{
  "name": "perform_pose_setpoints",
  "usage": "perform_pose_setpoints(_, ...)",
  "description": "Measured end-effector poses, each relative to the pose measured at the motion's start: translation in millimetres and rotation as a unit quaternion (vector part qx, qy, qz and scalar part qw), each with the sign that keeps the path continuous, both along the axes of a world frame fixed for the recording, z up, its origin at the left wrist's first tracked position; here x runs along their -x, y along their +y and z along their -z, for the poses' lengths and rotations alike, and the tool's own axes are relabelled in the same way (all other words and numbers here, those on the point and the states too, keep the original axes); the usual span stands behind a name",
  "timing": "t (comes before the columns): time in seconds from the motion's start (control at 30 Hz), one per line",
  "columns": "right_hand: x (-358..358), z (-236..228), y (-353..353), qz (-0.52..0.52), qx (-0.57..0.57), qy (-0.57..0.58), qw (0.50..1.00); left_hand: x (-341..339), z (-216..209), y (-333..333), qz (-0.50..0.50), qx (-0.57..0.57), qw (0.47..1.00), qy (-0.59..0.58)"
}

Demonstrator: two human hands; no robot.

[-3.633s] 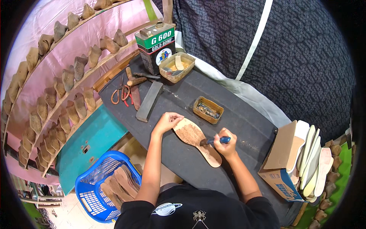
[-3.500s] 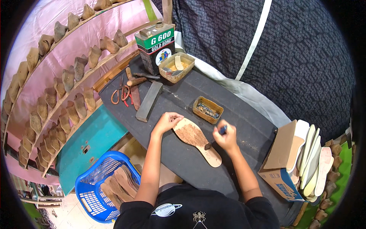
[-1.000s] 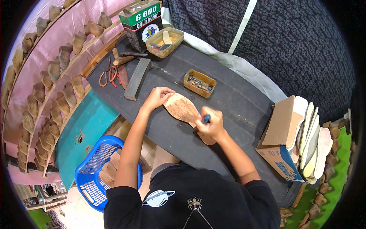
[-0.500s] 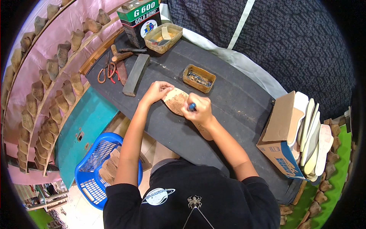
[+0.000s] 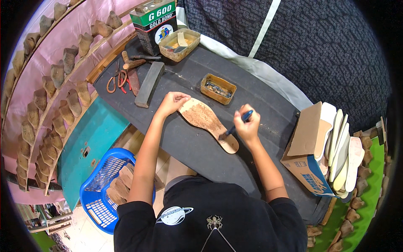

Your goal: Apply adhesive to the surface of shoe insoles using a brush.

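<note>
A tan shoe insole point(image 5: 202, 116) lies slantwise on the dark worktable, its wide toe end at the far left and its heel toward me. Darker, rough brown patches cover much of its broad part, and the heel looks paler. My left hand point(image 5: 173, 103) pinches the edge of the toe end. In my right hand point(image 5: 247, 125) is a small blue-handled brush point(image 5: 230, 132), tilted, with its dark tip at the insole's narrow part near the heel. Just beyond the insole stands a brown rectangular tub point(image 5: 218, 89) with dark residue inside.
At the back left are a green-and-black can point(image 5: 153, 27), a plastic tub point(image 5: 179, 45), a grey block point(image 5: 150, 84), scissors point(image 5: 116, 80) and a hammer point(image 5: 132, 63). A cardboard box point(image 5: 308, 161) of insoles stands right. A blue basket point(image 5: 100, 189) sits lower left; shoe lasts line racks.
My right hand has moved right and toward me with the brush, from the insole's broad part to near its heel. My left hand stays at the toe end.
</note>
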State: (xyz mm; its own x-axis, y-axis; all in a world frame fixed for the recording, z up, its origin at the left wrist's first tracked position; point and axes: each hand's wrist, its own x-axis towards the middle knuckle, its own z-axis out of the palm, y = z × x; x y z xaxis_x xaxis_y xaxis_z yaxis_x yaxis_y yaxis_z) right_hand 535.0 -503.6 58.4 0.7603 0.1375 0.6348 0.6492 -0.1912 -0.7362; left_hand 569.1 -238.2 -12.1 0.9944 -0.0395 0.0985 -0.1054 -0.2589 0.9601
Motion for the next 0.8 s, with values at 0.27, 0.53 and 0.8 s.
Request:
perform_pose_setpoints(0.27,16,6,6,-0.039,0.083,-0.194,0.977,1,2,1,0.011,0.016,1.000,0.021)
perform_pose_setpoints(0.53,30,-2,-28,-0.039,0.066,-0.042,0.996,1,-1,1,0.006,0.027,1.000,0.008)
perform_pose_setpoints(0.8,-48,-30,4,0.082,-0.254,0.146,0.953,4,6,10,-0.076,0.114,0.991,-0.006)
